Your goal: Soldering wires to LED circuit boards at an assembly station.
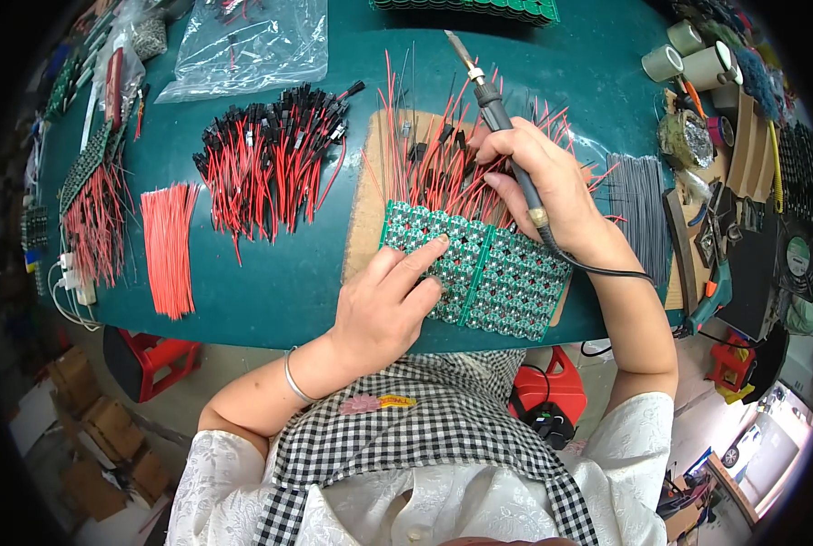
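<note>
Right hand [552, 182] holds a soldering iron [494, 111], tip far-left; the green circuit panel [517, 284] lies near-left; left hand [377, 305], grip loose, touches it.

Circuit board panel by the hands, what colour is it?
Green. The circuit board panel shows best in the head view.

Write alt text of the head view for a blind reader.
A right hand holds a soldering iron above loose red wires behind a green circuit-board panel, which the left hand touches. On the green table, a red wire bundle lies left, grey wires right.
</note>
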`<move>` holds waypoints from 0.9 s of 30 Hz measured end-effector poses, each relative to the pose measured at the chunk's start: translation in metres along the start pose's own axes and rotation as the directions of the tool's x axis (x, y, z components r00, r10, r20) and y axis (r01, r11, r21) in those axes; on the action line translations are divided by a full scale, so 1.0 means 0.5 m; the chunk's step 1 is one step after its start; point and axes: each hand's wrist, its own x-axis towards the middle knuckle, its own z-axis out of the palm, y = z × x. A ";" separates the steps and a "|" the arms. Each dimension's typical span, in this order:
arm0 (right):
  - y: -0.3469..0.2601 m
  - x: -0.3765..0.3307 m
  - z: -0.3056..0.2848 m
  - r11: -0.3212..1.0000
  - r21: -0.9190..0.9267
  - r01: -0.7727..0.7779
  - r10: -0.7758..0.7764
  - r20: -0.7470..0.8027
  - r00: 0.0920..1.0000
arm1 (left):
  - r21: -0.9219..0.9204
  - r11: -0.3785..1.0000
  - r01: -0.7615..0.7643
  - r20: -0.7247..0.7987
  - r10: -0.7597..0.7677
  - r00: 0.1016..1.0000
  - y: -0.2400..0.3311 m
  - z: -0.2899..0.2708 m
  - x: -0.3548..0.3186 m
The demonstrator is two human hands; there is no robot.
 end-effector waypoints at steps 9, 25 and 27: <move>0.003 -0.005 0.005 0.998 -0.037 -0.041 0.042 0.044 0.998 | -0.020 1.000 0.004 -0.029 -0.005 1.000 0.002 -0.001 0.002; -0.001 0.003 0.003 0.987 -0.158 -0.004 0.018 0.088 0.996 | -0.022 1.000 0.002 -0.040 -0.003 0.999 0.003 -0.001 0.001; 0.003 0.003 0.006 0.982 -0.188 -0.004 0.018 0.068 0.998 | -0.024 1.000 0.005 -0.037 -0.005 0.999 0.004 -0.001 0.001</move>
